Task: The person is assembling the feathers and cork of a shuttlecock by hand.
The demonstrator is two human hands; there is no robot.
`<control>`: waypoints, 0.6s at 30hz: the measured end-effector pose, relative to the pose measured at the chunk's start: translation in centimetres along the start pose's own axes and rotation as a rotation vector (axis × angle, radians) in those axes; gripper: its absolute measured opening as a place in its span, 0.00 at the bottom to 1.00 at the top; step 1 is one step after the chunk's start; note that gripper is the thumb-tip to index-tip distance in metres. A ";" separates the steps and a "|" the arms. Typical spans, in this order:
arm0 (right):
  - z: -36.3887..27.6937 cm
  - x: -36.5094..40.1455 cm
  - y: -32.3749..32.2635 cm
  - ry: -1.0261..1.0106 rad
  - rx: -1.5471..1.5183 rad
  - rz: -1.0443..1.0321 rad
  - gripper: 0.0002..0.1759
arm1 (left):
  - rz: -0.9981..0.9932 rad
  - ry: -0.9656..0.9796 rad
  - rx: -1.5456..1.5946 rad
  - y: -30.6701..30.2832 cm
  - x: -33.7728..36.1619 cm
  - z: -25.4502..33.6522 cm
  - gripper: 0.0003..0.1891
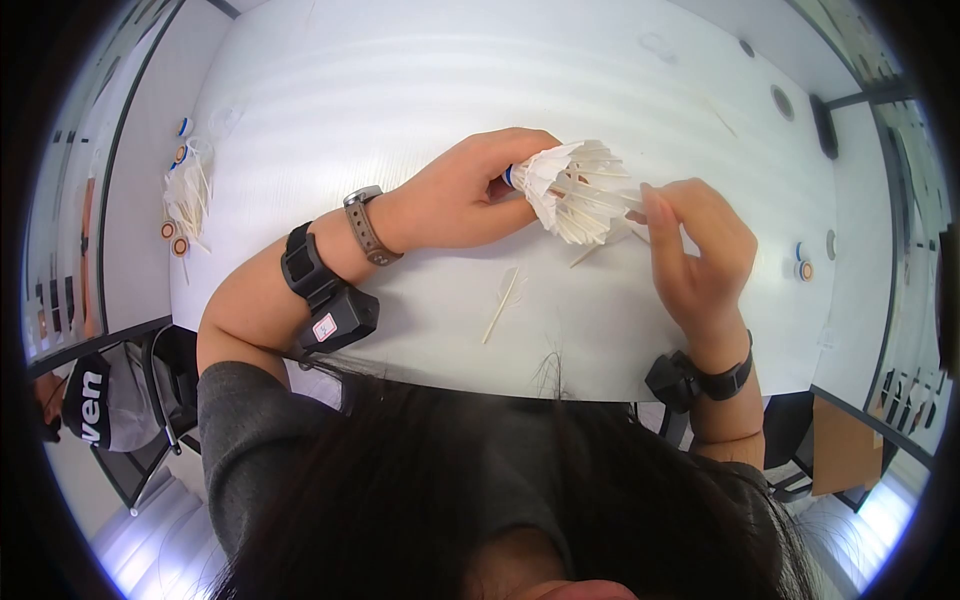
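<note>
My left hand (475, 190) is closed around the cork end of a white feather shuttlecock (575, 195), whose blue band shows by the fingers. The shuttlecock lies tilted, its open skirt facing right and toward me. At the skirt's right edge, the thumb and fingers of my right hand (705, 240) are pinched on a white feather (633, 203). Below the skirt, a pale quill (585, 255) shows against the table. A loose feather (502, 305) rests on the white table (420, 330) nearer to me.
At the left side sits a pile of loose feathers (187, 195), with several shuttlecock corks (180, 246) around it. Another cork (804, 270) lies at the right. White panels (150, 170) border the table. A black band with a device (340, 318) is on my left forearm.
</note>
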State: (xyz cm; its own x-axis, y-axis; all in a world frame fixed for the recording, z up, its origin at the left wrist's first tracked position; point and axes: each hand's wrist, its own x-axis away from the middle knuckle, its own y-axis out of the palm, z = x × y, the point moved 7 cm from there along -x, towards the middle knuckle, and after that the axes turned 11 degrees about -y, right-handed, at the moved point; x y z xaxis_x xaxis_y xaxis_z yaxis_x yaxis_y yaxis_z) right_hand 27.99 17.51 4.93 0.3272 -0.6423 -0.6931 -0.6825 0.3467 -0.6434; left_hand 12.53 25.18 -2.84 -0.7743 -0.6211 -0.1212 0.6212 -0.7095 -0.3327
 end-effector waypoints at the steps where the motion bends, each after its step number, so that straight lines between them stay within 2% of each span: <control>1: 0.0 0.0 0.0 0.002 -0.008 0.008 0.04 | -0.008 -0.004 -0.016 -0.1 0.0 0.1 0.15; 18: -0.4 0.3 1.1 -0.012 -0.082 -0.018 0.03 | -0.051 -0.025 -0.040 0.2 0.0 0.2 0.14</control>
State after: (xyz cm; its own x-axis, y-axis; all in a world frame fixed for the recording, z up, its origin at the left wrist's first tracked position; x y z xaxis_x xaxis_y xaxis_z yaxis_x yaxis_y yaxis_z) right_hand 27.10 17.45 4.19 0.3475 -0.6396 -0.6857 -0.7272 0.2778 -0.6277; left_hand 12.70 25.02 -2.71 -0.8010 -0.5934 -0.0796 0.5756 -0.7266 -0.3751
